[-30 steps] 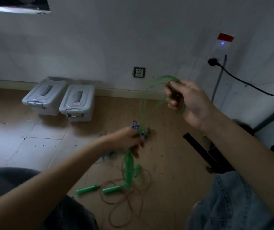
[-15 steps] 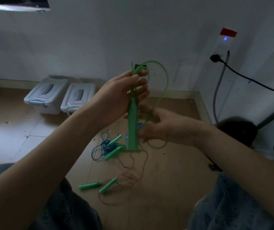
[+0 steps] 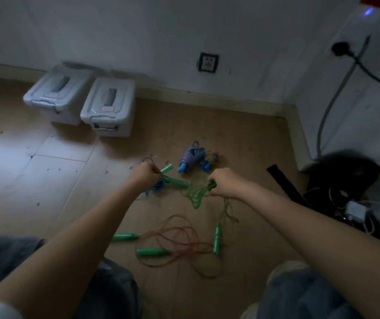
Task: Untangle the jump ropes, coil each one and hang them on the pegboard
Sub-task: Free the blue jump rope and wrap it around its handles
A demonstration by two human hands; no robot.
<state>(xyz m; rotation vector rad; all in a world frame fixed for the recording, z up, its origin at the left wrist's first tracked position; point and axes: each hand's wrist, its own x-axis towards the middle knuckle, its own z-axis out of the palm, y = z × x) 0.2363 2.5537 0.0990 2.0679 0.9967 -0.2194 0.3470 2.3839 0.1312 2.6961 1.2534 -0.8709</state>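
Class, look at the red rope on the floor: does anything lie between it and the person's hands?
Nothing solid blocks it. The red rope lies below both hands, but the right hand already grips green cord, and the left hand grips blue cord.

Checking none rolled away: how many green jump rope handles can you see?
5: one beside the left hand, one between the hands, three on the floor nearer the knees. Others may hide under the hands.

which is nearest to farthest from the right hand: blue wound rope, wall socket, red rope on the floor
From the right hand:
1. blue wound rope, just beyond, slightly left
2. red rope, on the floor nearer the person
3. wall socket, up on the far wall
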